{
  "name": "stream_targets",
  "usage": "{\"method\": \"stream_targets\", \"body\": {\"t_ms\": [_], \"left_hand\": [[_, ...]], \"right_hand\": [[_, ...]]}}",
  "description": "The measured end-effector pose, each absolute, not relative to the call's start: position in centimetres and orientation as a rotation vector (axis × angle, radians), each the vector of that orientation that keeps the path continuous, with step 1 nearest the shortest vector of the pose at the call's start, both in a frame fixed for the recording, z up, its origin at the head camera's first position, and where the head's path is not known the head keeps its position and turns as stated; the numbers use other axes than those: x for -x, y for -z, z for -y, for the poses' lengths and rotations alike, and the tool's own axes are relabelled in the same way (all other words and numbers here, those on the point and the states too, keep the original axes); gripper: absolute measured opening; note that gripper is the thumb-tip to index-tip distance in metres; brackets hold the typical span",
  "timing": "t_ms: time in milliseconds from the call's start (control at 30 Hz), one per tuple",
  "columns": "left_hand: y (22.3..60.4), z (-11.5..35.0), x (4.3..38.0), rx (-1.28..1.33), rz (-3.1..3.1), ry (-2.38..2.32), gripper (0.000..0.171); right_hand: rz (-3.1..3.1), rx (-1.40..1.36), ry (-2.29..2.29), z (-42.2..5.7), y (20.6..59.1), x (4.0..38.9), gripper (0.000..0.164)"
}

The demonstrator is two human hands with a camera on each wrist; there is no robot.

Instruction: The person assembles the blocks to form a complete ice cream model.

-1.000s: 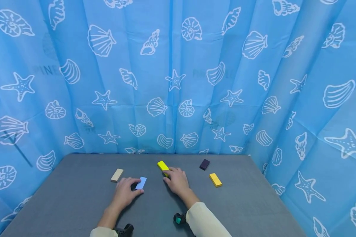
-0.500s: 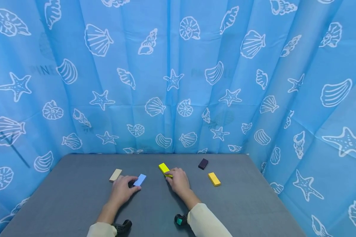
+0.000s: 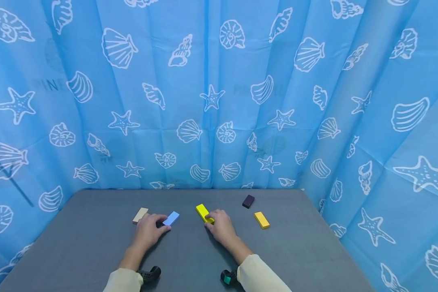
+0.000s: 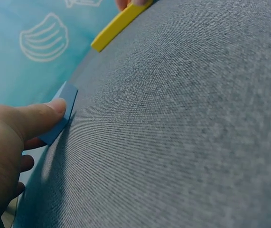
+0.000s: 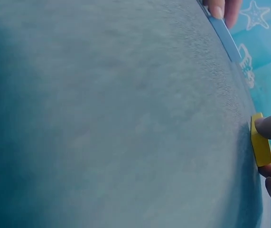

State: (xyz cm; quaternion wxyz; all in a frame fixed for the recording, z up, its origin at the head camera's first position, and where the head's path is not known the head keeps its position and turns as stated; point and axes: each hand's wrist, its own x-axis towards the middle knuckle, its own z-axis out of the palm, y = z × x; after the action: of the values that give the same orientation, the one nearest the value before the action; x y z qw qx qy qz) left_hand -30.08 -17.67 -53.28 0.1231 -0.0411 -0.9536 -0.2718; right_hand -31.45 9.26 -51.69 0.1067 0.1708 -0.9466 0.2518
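My left hand (image 3: 147, 232) pinches the near end of a light blue rectangular block (image 3: 172, 218) between thumb and fingers, left of the table's middle. In the left wrist view the thumb presses the face of this blue block (image 4: 69, 97), low over the cloth. My right hand (image 3: 222, 228) pinches the near end of a bright yellow block (image 3: 202, 210), whose far end points away to the left. The right wrist view shows the thumb on one side of the yellow block (image 5: 260, 147) and fingers beneath. A gap separates the two blocks.
Beyond my left hand lies a beige block (image 3: 140, 214), partly covered by that hand. On the right are a dark purple block (image 3: 248, 201) and an orange-yellow block (image 3: 262, 220). A blue shell-patterned curtain (image 3: 219, 101) borders the grey table (image 3: 295, 251).
The blue block has turned clockwise and shifted slightly left and away with my left hand. My right hand has drawn the yellow block a little nearer and to the right.
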Motion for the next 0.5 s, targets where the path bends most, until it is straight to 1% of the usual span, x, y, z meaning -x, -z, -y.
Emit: {"method": "stream_targets", "body": {"t_ms": [500], "left_hand": [[53.1,16.9,31.3,0.104,2.824,0.772,0.039]], "right_hand": [[2.827,-0.549,-0.793,-10.8,51.7,29.3,0.023]]}}
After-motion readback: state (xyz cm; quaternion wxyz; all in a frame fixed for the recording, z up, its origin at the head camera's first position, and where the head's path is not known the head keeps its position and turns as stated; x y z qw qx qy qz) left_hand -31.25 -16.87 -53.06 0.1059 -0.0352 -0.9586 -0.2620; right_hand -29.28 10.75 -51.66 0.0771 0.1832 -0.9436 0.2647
